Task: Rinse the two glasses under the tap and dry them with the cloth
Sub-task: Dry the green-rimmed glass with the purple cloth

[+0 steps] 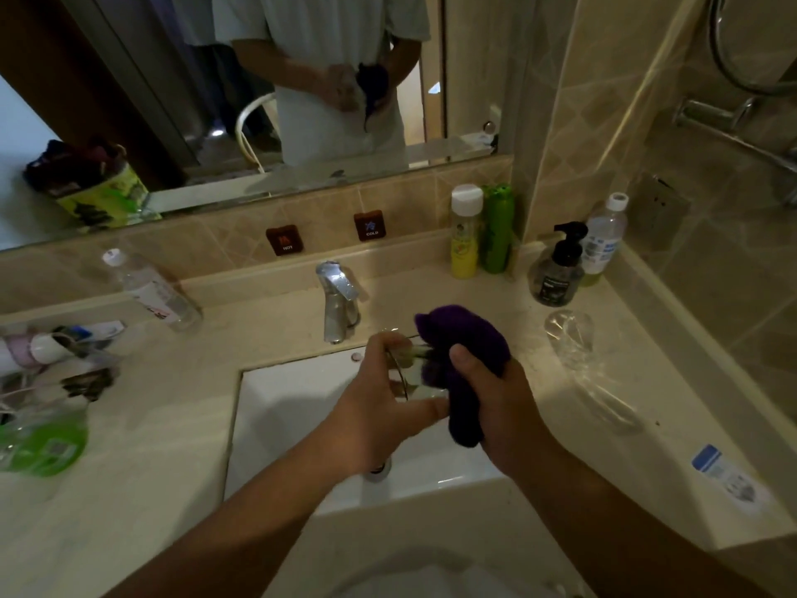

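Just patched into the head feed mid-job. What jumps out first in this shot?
The purple cloth bunched in the right hand, pressed against a clear glass that the left hand holds over the white sink, in front of the chrome tap. A second glass stands on the counter to the right, near the black pump bottle.

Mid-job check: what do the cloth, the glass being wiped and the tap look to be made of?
Cloth: looks like soft, matte purple fleece or microfibre, bunched in the right hand. Glass in the left hand: clear and see-through, with bright highlights; glass or plastic, cannot tell. Tap: shiny silver, likely chromed metal.
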